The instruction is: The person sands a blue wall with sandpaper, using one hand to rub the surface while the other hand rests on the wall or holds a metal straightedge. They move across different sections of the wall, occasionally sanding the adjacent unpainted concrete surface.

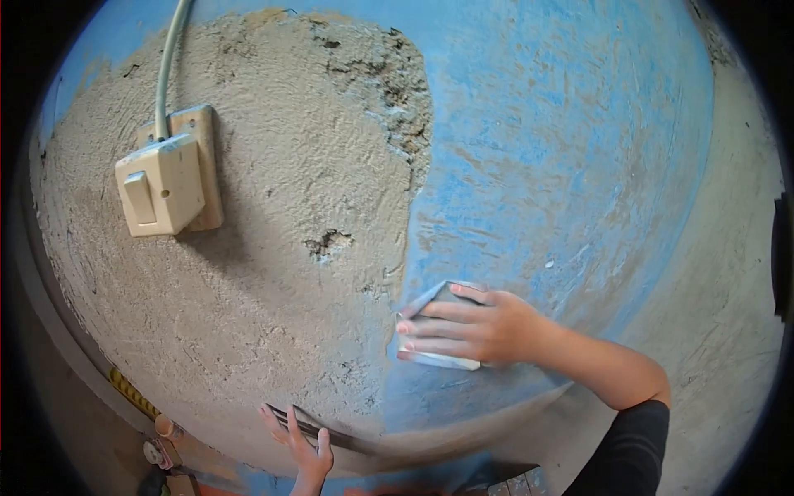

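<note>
My right hand (488,329) presses a folded sheet of sandpaper (438,360) flat on the wall, its fingers laid across the sheet. Pale, blue-dusted edges of the sandpaper stick out above and below the fingers. It lies on scuffed blue paint (529,190), right by the border with a bare rough plaster patch (281,157). Lower left, my left hand (302,446) is held up at the plaster with its fingers spread, and nothing is in it. A dark shadow falls beside its fingertips.
A cream light switch (161,190) on a wooden block juts from the wall at upper left, with a cable (169,74) running up from it. Crumbled holes (329,244) pit the plaster. Small items, including an orange cup (168,426), stand low at the left.
</note>
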`<state>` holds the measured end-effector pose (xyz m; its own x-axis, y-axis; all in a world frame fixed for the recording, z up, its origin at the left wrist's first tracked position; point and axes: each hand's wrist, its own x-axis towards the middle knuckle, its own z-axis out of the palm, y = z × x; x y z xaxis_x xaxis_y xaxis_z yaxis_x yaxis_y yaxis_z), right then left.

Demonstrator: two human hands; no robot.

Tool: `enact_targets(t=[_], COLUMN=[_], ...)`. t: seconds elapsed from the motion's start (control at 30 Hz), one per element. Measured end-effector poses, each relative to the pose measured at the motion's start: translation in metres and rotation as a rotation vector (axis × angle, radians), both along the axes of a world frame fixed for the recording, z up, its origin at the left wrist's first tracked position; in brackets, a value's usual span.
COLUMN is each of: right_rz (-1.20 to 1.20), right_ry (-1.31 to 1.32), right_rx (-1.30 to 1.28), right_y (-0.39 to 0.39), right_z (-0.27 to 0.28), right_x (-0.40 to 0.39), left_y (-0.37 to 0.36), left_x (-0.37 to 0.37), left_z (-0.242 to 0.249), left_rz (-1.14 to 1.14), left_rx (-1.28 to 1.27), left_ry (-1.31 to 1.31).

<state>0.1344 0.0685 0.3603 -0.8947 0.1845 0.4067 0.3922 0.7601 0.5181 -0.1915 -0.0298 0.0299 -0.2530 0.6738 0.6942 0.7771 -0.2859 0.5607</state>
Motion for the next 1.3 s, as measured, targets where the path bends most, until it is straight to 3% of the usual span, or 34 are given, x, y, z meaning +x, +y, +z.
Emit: enact_targets(t=[0.07,0.1,0.17,0.27,0.3,0.4,0.43,0.5,0.57,0.63,0.73,0.77,0.83,0.9,0.93,1.03,1.13,1.17,1.27,1.3], right_rz=[0.035,-0.028,-0.304,-0.167,-0.031,-0.031,-0.083,-0.319,-0.278,0.023,-0.063,-0.257,-0.345,-0.269,-0.147,0.107,-0.267,-0.306,0.161,0.089], right_ry=[0.023,0.086,0.333,0.15,-0.065,-0.047,0.116,0.321,0.213,-0.193,-0.034,0.183,0.421,0.309,0.082,-0.189,0.437,0.5,-0.134,-0.125], right_rx=[0.109,0.43,0.663,0.326,0.119,0.289,0.403,0.571,0.509,0.217,0.246,0.436,0.556,0.387,0.167,0.251,0.444,0.49,0.125,0.207], right_y=[0.003,-0.014,-0.019,-0.023,-0.021,-0.012,-0.022,-0.024,-0.023,-0.023,-0.014,-0.029,-0.027,-0.026,-0.024,0.001,-0.025,-0.022,0.003,0.003], right_z=[0.021,0.066,0.088,0.044,0.028,0.038,0.071,0.075,0.058,0.007,0.049,0.077,0.073,0.04,0.011,-0.012,0.032,0.02,-0.041,-0.028], right_x=[-0.001,-0.014,-0.013,-0.017,-0.02,-0.013,-0.017,-0.013,-0.011,-0.008,0.016,0.013,0.02,0.026,0.028,0.064,0.082,0.085,0.124,0.141], left_y=[-0.001,0.001,-0.001,-0.005,-0.006,-0.002,-0.002,-0.008,-0.008,-0.009,-0.009,-0.009,-0.012,-0.017,-0.018,-0.018,-0.025,-0.027,-0.024,-0.018], left_x=[-0.007,-0.011,-0.014,-0.013,-0.014,-0.017,-0.018,-0.014,-0.013,-0.01,-0.011,-0.011,-0.01,-0.004,-0.001,0.007,0.028,0.037,0.058,0.067], left_z=[-0.008,-0.01,-0.016,-0.007,-0.007,-0.009,-0.011,-0.013,-0.009,-0.01,-0.014,-0.015,-0.017,-0.017,-0.014,-0.013,-0.001,0.004,0.01,0.01], left_rz=[-0.003,0.0,0.0,-0.013,-0.013,-0.015,-0.015,-0.021,-0.017,-0.023,-0.02,-0.02,-0.008,0.0,0.001,0.019,0.046,0.053,0.087,0.103], left_rx=[-0.023,-0.011,-0.007,-0.003,-0.003,0.011,0.012,0.002,0.003,0.022,0.015,0.001,-0.028,-0.045,-0.041,-0.04,-0.088,-0.11,-0.087,-0.074], left_ry=[0.025,0.039,0.057,0.055,0.053,0.062,0.068,0.065,0.06,0.015,-0.003,-0.007,0.011,0.012,0.007,0.0,0.0,0.003,0.035,0.03])
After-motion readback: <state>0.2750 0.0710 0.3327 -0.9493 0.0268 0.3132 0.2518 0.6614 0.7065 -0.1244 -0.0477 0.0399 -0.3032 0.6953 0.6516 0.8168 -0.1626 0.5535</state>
